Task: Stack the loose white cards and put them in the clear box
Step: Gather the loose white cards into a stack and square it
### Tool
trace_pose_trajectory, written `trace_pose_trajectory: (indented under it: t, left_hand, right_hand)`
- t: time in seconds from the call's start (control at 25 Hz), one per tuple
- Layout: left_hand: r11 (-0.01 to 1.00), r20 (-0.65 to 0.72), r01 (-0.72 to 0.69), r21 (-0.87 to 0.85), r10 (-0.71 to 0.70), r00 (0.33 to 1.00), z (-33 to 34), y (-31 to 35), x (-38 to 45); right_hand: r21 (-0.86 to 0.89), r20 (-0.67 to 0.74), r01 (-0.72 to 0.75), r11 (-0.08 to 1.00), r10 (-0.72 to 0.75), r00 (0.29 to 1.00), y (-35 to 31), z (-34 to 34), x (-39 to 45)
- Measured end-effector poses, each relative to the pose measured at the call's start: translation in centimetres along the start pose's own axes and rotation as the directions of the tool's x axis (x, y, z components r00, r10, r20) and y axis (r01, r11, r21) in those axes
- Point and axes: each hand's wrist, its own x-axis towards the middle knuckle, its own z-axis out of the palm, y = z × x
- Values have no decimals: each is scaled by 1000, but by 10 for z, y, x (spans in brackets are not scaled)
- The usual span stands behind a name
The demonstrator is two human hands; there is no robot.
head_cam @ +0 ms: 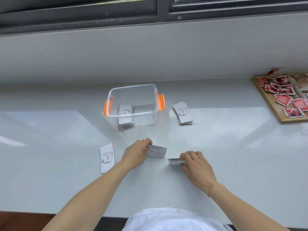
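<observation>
Cards lie in several places on the pale table (216, 155). At the centre of the frame stands the clear box (133, 104), open at the top, with orange latches on its left and right sides; a small stack of white cards (126, 114) already rests on its floor at the lower left corner. Just right of the box, apart from it, a second stack (182, 112) lies flat on the table, its top card printed with the word "love". At lower left, a single card (107, 158) with the same print lies alone.

Below the box, the left hand (135, 154) has its fingers closed on one end of a white card (156, 151), which is raised and tilted off the table. Near it on the right, the right hand (196, 167) grips a thin stack of cards (176, 161) between thumb and fingers, the edges of the stack facing the camera. The two held items are close but apart.

At the right edge of the frame sits a wooden tray (273, 110) holding red packets (283, 99), well away from the cards. A window frame (158, 12) runs across the top.
</observation>
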Motion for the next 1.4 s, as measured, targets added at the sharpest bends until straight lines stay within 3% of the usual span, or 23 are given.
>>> trace_pose_trajectory:
  t: [0.16, 0.44, 0.68, 0.92, 1.08, 1.24, 1.4]
  left_hand:
    - [996, -49, -89, -13, 88, 995, 27, 34, -6]
    - [968, 105, -178, -174, 198, 975, 52, 68, -11]
    - [961, 128, -203, -190, 229, 965, 64, 93, -6]
    - [983, 19, -176, 44, 175, 984, 70, 95, -6]
    - [993, -41, -111, 47, 112, 993, 70, 92, -8]
    - [974, 7, -150, 168, 151, 988, 70, 86, -7]
    - [967, 87, -224, 121, 215, 973, 56, 61, -5]
  right_hand:
    - [48, -16, -26, 998, 27, 999, -1, 3, -4]
    - [59, -51, -83, 995, 86, 995, -6, 7, -5]
    - [121, -37, -103, 987, 109, 993, -7, 7, -4]
    - [52, -59, -77, 996, 80, 995, -9, 4, -3]
    - [40, -155, 36, 999, -29, 988, -11, 0, -5]
    - [-17, -136, 25, 1000, -27, 990, -16, 3, -5]
    - [-57, -128, 19, 998, -26, 991, -13, 4, -4]
